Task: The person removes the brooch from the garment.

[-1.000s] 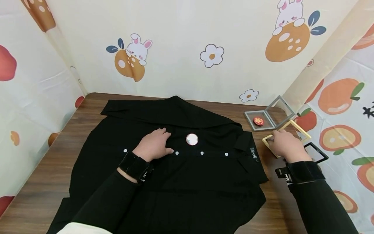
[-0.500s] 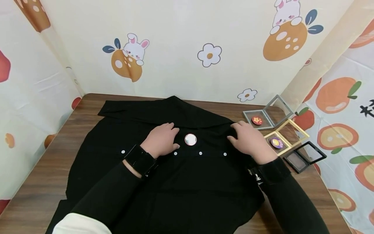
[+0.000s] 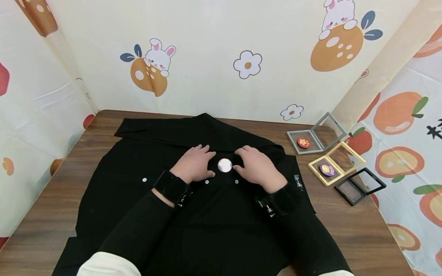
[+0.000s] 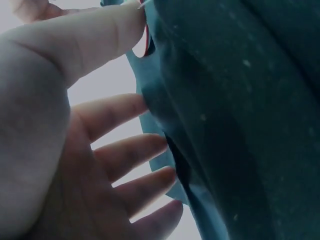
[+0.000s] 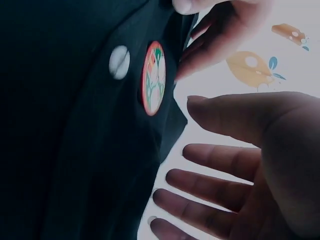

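A black shirt (image 3: pixel 214 237) with white buttons lies spread on the wooden table. On its front sits a round badge (image 3: pixel 225 165); the right wrist view shows its red rim and green-and-white pattern (image 5: pixel 154 79). My left hand (image 3: pixel 193 165) is just left of the badge, fingers loosely spread, fingertips at the cloth. To the badge's right is my right hand (image 3: pixel 256 165), its thumb pointing at the badge and its fingers apart. Neither hand grips anything. A shirt button (image 5: pixel 119 62) shows beside the badge in the right wrist view.
At the right stand three open display frames: a grey one holding a red badge (image 3: pixel 303 143), a yellow one holding a purple badge (image 3: pixel 326 169), and a black frame (image 3: pixel 352 191). Behind the wooden table (image 3: pixel 345 237) hangs a printed curtain (image 3: pixel 207 76).
My right hand has come from the yellow frame at the right, over the shirt, to beside the badge. My left hand has shifted slightly right, closer to the badge.
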